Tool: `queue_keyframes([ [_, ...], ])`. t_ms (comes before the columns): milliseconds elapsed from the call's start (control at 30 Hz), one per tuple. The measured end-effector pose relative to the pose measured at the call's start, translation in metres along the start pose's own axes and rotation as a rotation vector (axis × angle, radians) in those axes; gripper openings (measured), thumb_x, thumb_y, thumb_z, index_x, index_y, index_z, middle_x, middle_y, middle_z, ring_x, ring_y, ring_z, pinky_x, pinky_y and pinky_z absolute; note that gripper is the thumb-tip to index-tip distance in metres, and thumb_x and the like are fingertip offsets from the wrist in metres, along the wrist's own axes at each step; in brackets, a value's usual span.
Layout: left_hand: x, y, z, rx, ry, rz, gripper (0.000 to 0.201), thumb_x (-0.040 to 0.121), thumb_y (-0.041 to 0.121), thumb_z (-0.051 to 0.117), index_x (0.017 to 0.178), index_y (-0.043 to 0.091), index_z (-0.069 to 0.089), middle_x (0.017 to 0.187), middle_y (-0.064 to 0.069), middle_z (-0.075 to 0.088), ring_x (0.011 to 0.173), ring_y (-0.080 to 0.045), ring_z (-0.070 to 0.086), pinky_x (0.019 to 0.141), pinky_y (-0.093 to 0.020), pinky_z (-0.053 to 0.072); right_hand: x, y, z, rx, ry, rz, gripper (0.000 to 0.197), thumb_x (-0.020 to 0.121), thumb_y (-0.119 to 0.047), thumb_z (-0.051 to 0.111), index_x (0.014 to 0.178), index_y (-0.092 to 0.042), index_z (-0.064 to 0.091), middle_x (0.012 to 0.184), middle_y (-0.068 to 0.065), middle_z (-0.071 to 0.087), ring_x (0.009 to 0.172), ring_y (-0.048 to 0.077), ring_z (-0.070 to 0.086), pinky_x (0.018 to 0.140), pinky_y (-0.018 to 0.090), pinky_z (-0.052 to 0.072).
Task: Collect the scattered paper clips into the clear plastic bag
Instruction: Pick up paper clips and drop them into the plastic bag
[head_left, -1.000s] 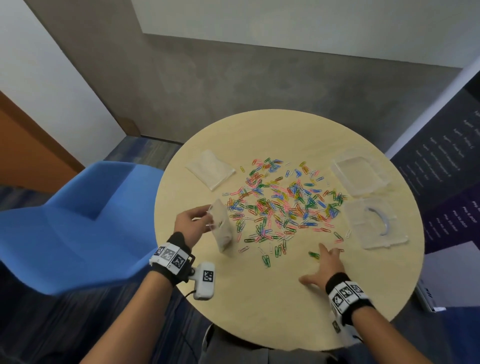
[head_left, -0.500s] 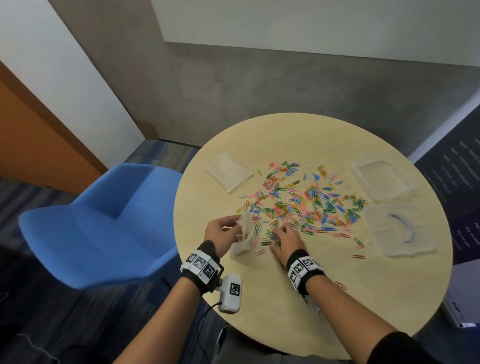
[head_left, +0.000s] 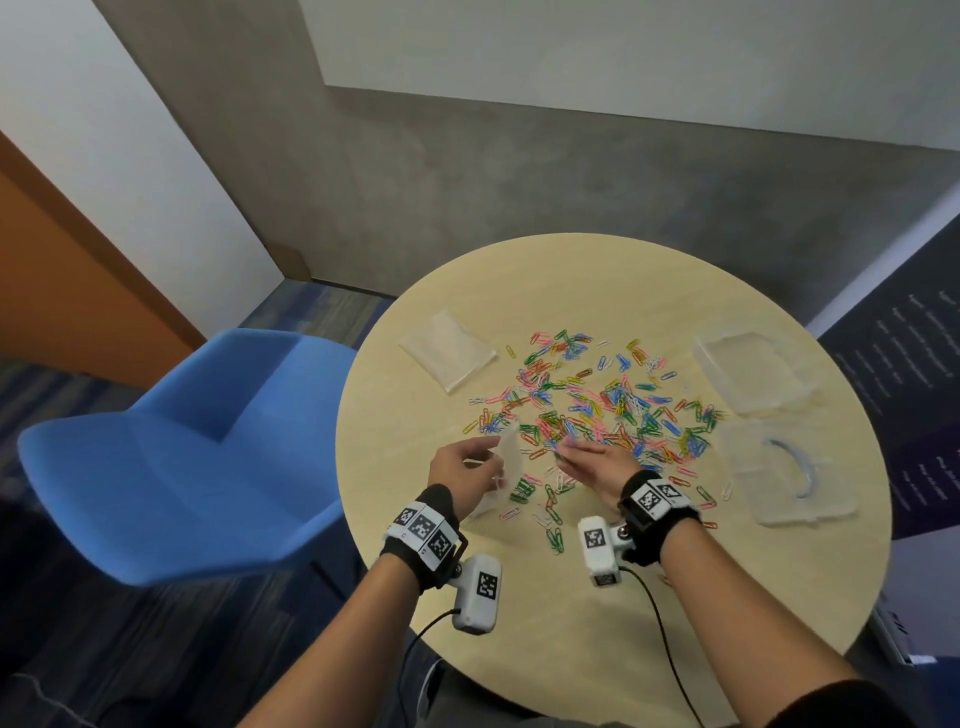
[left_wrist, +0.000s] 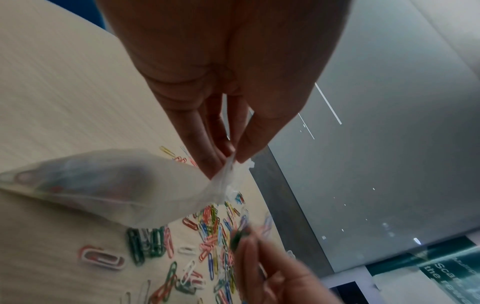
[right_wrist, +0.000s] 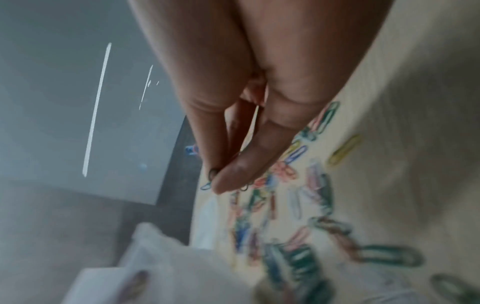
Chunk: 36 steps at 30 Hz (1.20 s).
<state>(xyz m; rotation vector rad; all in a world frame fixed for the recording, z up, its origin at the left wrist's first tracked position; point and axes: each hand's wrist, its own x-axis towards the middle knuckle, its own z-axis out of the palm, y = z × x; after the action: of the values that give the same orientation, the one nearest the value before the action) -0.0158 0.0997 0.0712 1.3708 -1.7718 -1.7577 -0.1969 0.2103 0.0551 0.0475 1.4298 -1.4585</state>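
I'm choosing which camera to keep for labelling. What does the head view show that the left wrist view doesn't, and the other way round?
Only the head view shows the whole round table, the blue chair, a spare flat bag and two clear trays. Only the left wrist view shows clips already inside the clear plastic bag and the left hand pinching its top edge. Both show the scattered paper clips and the right hand.
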Motion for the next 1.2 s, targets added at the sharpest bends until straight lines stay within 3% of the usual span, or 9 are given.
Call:
queue_keyframes([
  [167,0.004,0.009,0.025,-0.008,0.004,0.018,0.031,0.09,0.004,0.061,0.12,0.008,0.065,0.078,0.0,0.067,0.075,-0.027,0.072,0.081,-0.043,0.06,-0.01,-0.014,0.023,-0.051,-0.185,-0.084,0.025,0.082,0.007,0.067,0.106,0.011,0.065,0.102,0.018,0.069,0.083,0.02,0.07,0.071,0.022,0.059],
  [333,0.014,0.015,0.046,0.042,0.003,0.033,0.028,0.091,0.008,0.06,0.118,0.01,0.066,0.082,-0.004,0.071,0.073,-0.023,0.072,0.079,-0.039,0.06,0.0,-0.012,0.022,-0.673,-0.015,-0.283,0.017,0.081,0.001,0.071,0.098,0.0,0.073,0.1,0.018,0.072,0.08,0.023,0.072,0.072,0.027,0.06],
  [433,0.019,0.017,0.057,0.098,0.004,0.052,0.03,0.09,0.009,0.061,0.118,0.011,0.068,0.09,-0.009,0.072,0.076,-0.025,0.073,0.079,-0.04,0.06,0.008,-0.016,0.02,-1.012,0.011,-0.328,0.029,0.086,0.001,0.059,0.113,-0.005,0.07,0.106,0.013,0.071,0.095,0.024,0.069,0.09,0.035,0.055],
  [533,0.024,0.02,0.068,0.121,0.009,0.046,0.03,0.089,0.011,0.062,0.118,0.012,0.068,0.095,-0.011,0.072,0.077,-0.023,0.073,0.076,-0.036,0.061,0.008,-0.024,0.022,-1.232,-0.03,-0.374,0.03,0.088,0.0,0.056,0.115,-0.007,0.069,0.108,0.011,0.069,0.097,0.021,0.064,0.094,0.026,0.049],
  [633,0.03,0.022,0.072,0.11,0.011,0.025,0.03,0.089,0.009,0.061,0.118,0.012,0.068,0.087,-0.008,0.073,0.07,-0.018,0.072,0.072,-0.031,0.061,0.009,-0.039,0.016,-1.237,-0.04,-0.471,0.019,0.084,-0.005,0.065,0.097,-0.013,0.077,0.097,0.003,0.074,0.087,0.014,0.068,0.087,0.023,0.054],
  [733,0.036,0.021,0.069,0.083,0.039,-0.011,0.03,0.09,0.006,0.059,0.118,0.013,0.067,0.076,-0.002,0.071,0.068,-0.018,0.071,0.078,-0.036,0.06,0.032,-0.065,-0.015,-1.105,0.204,-0.536,0.017,0.084,-0.007,0.064,0.089,-0.017,0.077,0.094,0.0,0.074,0.082,0.012,0.066,0.083,0.029,0.057],
  [867,0.042,0.015,0.059,0.07,0.067,-0.032,0.03,0.088,0.008,0.062,0.116,0.013,0.07,0.079,0.0,0.072,0.074,-0.02,0.072,0.082,-0.041,0.06,0.078,-0.091,-0.09,-1.428,0.471,-0.344,0.043,0.091,-0.036,0.058,0.129,-0.018,0.055,0.136,0.011,0.047,0.123,0.032,0.046,0.097,0.044,0.046],
  [967,0.044,0.009,0.054,0.06,0.085,-0.047,0.033,0.084,0.011,0.063,0.115,0.017,0.071,0.086,-0.001,0.073,0.079,-0.02,0.073,0.082,-0.043,0.06,0.099,-0.086,-0.131,-1.612,0.498,-0.176,0.059,0.093,-0.052,0.044,0.141,-0.018,0.039,0.143,0.016,0.036,0.127,0.038,0.039,0.099,0.047,0.042],
  [1200,0.044,0.009,0.054,0.075,0.085,-0.029,0.031,0.084,0.014,0.063,0.113,0.018,0.073,0.089,-0.004,0.072,0.081,-0.023,0.072,0.081,-0.044,0.06,0.098,-0.056,-0.122,-1.773,0.441,-0.164,0.078,0.091,-0.06,0.038,0.146,-0.006,0.028,0.143,0.023,0.034,0.127,0.038,0.039,0.107,0.044,0.036],
])
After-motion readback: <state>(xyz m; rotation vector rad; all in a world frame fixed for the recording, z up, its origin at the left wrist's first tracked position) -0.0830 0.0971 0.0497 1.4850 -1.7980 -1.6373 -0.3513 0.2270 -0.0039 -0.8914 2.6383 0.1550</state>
